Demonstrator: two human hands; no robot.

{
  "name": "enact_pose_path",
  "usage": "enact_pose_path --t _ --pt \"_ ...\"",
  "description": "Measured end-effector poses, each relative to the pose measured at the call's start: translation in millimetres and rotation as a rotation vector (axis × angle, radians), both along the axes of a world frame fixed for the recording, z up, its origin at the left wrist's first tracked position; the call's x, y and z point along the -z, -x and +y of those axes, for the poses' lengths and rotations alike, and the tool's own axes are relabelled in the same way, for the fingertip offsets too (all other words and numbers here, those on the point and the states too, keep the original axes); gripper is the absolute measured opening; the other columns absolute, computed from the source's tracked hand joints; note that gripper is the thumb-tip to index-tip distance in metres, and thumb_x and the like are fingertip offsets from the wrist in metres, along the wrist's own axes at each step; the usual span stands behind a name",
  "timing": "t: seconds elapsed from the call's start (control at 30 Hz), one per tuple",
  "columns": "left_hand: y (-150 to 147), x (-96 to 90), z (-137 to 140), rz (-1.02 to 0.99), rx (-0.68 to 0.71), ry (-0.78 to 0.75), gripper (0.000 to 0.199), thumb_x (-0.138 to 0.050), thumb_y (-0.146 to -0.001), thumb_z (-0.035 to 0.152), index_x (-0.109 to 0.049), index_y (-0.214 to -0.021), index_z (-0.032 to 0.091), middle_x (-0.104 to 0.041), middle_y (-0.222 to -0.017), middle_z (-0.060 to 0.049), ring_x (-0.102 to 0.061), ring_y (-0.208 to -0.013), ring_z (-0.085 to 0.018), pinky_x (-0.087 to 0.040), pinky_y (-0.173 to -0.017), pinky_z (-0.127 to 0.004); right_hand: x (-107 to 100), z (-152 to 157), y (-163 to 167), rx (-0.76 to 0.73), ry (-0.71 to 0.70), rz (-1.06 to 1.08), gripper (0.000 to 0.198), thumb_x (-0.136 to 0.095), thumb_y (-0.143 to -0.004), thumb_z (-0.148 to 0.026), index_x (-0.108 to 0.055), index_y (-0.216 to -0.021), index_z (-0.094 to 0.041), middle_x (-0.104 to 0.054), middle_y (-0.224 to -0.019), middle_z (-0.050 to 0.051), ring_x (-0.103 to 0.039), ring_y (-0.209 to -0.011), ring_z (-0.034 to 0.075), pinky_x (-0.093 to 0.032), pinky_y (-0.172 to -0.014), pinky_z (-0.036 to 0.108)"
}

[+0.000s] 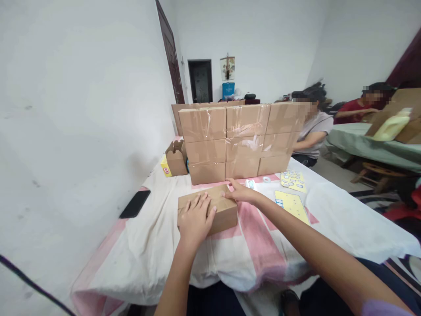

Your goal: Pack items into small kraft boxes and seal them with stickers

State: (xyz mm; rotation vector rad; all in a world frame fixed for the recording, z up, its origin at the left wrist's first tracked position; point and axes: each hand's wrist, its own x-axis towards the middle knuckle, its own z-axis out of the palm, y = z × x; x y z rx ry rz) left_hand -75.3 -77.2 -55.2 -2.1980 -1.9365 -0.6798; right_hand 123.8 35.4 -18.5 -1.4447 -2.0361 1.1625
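Note:
A closed brown cardboard box [223, 219] rests on the cloth-covered table in front of me. My left hand [196, 219] lies on its top and near edge, fingers stretched out and slightly apart. At the box's right end, my right hand [241, 192] holds the far corner, thumb on the top and index finger reaching past the edge; its other fingers are partly hidden. Just behind stands a wall of stacked cardboard boxes [245, 149], bound with shiny clear tape. To the right of my right hand lie a roll of tape [266, 179] and yellow drawn-on cards [292, 207].
A black phone [135, 204] lies at the table's left edge by the white wall. An open cardboard carton [176, 159] and a yellow box [166, 166] stand left of the stack. One person [315, 127] sits behind it; another [357, 109] is at a green-covered table.

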Motion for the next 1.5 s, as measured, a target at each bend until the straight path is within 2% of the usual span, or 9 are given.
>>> enact_pose_path --t 0.13,0.63,0.8,1.0,1.13,1.3,1.4,1.43,1.5 --pt "-1 -1.1 1 0.018 -0.024 -0.007 0.044 -0.037 -0.101 0.043 -0.058 -0.137 0.028 -0.049 -0.152 0.002 -0.044 -0.143 -0.023 -0.033 -0.12 -0.049 -2 -20 -13 0.021 0.262 0.158 0.094 -0.074 -0.077 -0.034 -0.025 -0.156 -0.029 -0.042 -0.15 0.016 -0.062 -0.107 0.024 -0.054 -0.074 0.03" --pt "1 -0.5 4 0.061 -0.023 0.045 0.043 -0.039 -0.1 0.043 -0.057 -0.136 0.028 -0.049 -0.153 0.003 -0.043 -0.145 -0.025 -0.036 -0.118 -0.052 6 -27 -2 0.173 0.279 0.162 0.091 -0.075 -0.074 -0.043 -0.032 -0.153 -0.029 -0.057 -0.137 0.014 -0.061 -0.109 0.029 -0.054 -0.071 0.034" --pt "0 -1.9 6 0.062 -0.028 0.069 0.043 -0.039 -0.1 0.044 -0.058 -0.135 0.027 -0.049 -0.153 0.001 -0.044 -0.143 -0.025 -0.036 -0.118 -0.051 25 -63 -46 0.155 0.256 0.222 0.1 -0.083 -0.063 -0.035 -0.038 -0.152 -0.028 -0.05 -0.144 0.016 -0.063 -0.104 0.025 -0.053 -0.072 0.03" --pt "5 5.3 12 0.12 -0.003 -0.041 0.046 -0.037 -0.1 0.046 -0.058 -0.135 0.026 -0.055 -0.148 0.0 -0.051 -0.138 -0.026 -0.04 -0.111 -0.046 55 -52 -159 0.552 0.035 0.082 0.047 -0.071 -0.081 -0.039 -0.063 -0.12 -0.016 -0.064 -0.123 0.014 -0.065 -0.104 0.025 -0.051 -0.078 0.029" --pt "10 6.8 10 0.182 0.073 -0.267 0.043 -0.042 -0.099 0.041 -0.06 -0.133 0.023 -0.063 -0.14 -0.005 -0.054 -0.135 -0.029 -0.035 -0.11 -0.048 66 -37 -233 0.808 -0.031 -0.175 0.067 -0.068 -0.082 -0.051 -0.051 -0.135 -0.014 -0.055 -0.135 0.021 -0.065 -0.106 0.03 -0.051 -0.08 0.035" --pt "-37 18.4 -4 0.051 0.157 -0.718 0.027 -0.063 -0.087 0.025 -0.07 -0.113 0.023 -0.077 -0.111 -0.007 -0.068 -0.109 -0.026 -0.041 -0.098 -0.04 86 -42 -261 0.79 0.04 -0.281 0.067 -0.069 -0.079 -0.053 -0.052 -0.128 -0.011 -0.061 -0.123 0.022 -0.064 -0.11 0.037 -0.05 -0.082 0.04" --pt "-116 41.2 0 -0.153 0.366 -0.321 0.02 -0.053 -0.092 0.029 -0.072 -0.097 0.026 -0.078 -0.098 -0.005 -0.07 -0.098 -0.022 -0.044 -0.093 -0.036 94 -46 -260 0.822 0.011 -0.138 0.058 -0.074 -0.076 -0.043 -0.054 -0.122 -0.013 -0.064 -0.119 0.019 -0.062 -0.114 0.036 -0.049 -0.086 0.039" --pt "-146 50.0 6 -0.174 0.395 -0.008 0.028 -0.05 -0.094 0.033 -0.07 -0.111 0.027 -0.075 -0.114 -0.006 -0.066 -0.111 -0.023 -0.042 -0.1 -0.038 96 -47 -259 0.839 0.009 -0.091 0.055 -0.075 -0.075 -0.04 -0.055 -0.119 -0.013 -0.065 -0.118 0.019 -0.063 -0.113 0.035 -0.049 -0.086 0.038" --pt "-203 66.8 23 -0.18 0.437 0.164 0.045 -0.052 -0.092 0.042 -0.059 -0.135 0.028 -0.065 -0.137 -0.008 -0.058 -0.128 -0.026 -0.041 -0.106 -0.04 98 -48 -258 0.866 0.014 -0.013 0.049 -0.076 -0.073 -0.035 -0.056 -0.114 -0.015 -0.067 -0.112 0.016 -0.066 -0.106 0.031 -0.051 -0.081 0.035"
